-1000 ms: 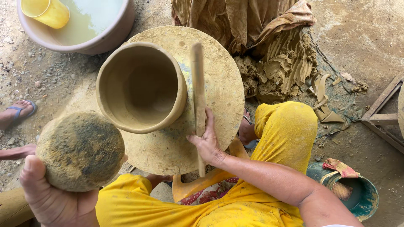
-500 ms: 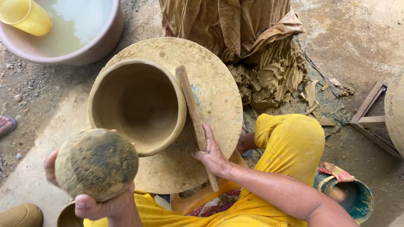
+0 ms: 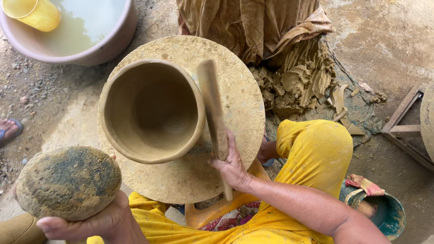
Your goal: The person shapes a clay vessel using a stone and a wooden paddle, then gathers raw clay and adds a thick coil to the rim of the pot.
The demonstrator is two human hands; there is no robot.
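A wet clay pot (image 3: pixel 151 110) with a wide open mouth stands on a round clay-caked wheel (image 3: pixel 239 108). My right hand (image 3: pixel 230 165) grips a flat wooden paddle (image 3: pixel 212 108), whose blade rests against the pot's right wall. My left hand (image 3: pixel 97 221) holds up a large rounded stone (image 3: pixel 68 183), smeared with clay, at the lower left, apart from the pot. My knee in yellow cloth (image 3: pixel 316 149) is bent beside the wheel.
A pink basin of water (image 3: pixel 97 49) with a yellow cup (image 3: pixel 34 13) sits at the top left. A cloth-covered heap of clay (image 3: pixel 294 77) lies behind the wheel. A teal bucket (image 3: pixel 384 214) is at the lower right, a wooden frame (image 3: pixel 404 129) at the right, and another person's sandalled foot (image 3: pixel 9 129) at the left.
My left hand has lifted the stone and shifted it left. The paddle has swung up against the pot's right side, with my right hand sliding along its handle.
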